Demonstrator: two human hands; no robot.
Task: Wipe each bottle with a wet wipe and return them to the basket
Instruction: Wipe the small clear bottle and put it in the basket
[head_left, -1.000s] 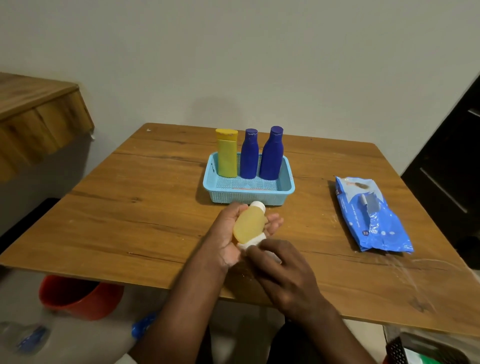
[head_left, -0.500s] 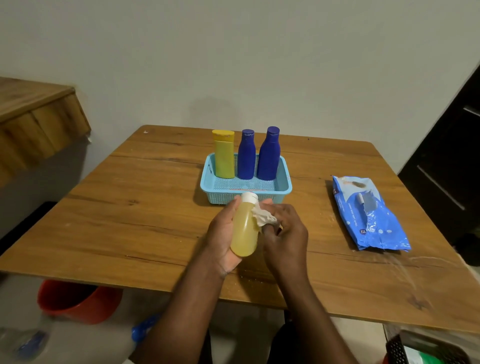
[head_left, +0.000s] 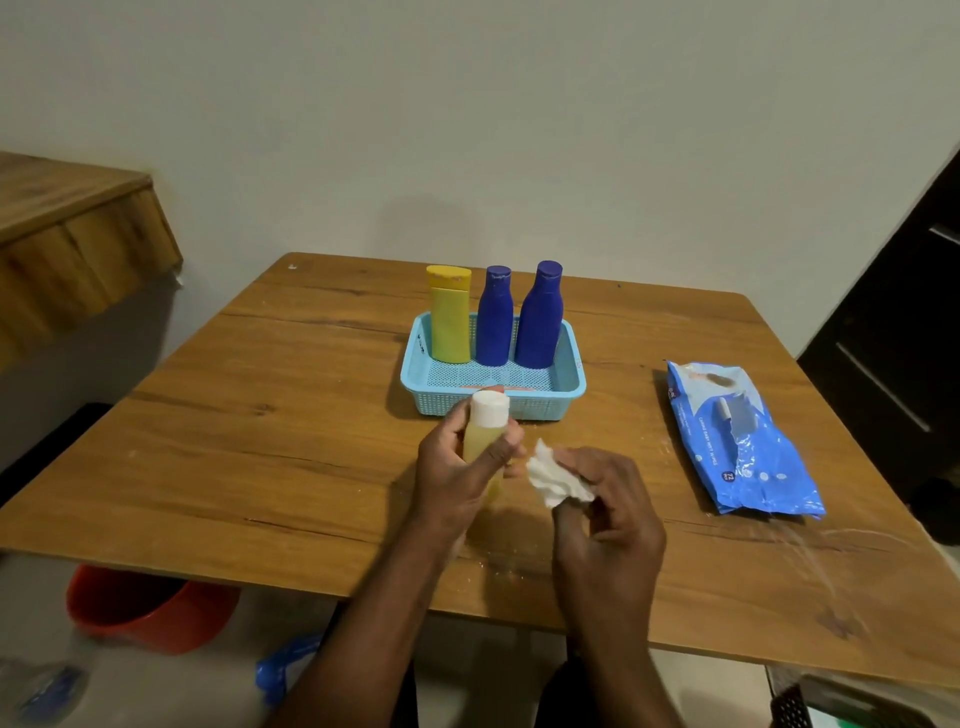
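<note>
My left hand (head_left: 457, 478) grips a small pale-yellow bottle with a white cap (head_left: 485, 434), held upright just in front of the basket. My right hand (head_left: 605, 512) pinches a crumpled white wet wipe (head_left: 556, 480), a little to the right of the bottle and apart from it. The light-blue basket (head_left: 519, 402) stands at the table's middle. In it stand a yellow bottle (head_left: 449, 322) on the left and two dark-blue bottles (head_left: 494, 325) (head_left: 540, 325) beside it.
A blue pack of wet wipes (head_left: 743, 441) lies on the wooden table (head_left: 260, 441) to the right. An orange bucket (head_left: 145, 608) sits on the floor under the left front edge. A dark cabinet (head_left: 904, 364) stands at the right.
My right hand has drawn the wipe off the bottle and to the right. My left hand has turned the bottle upright and closed its fingers around it.
</note>
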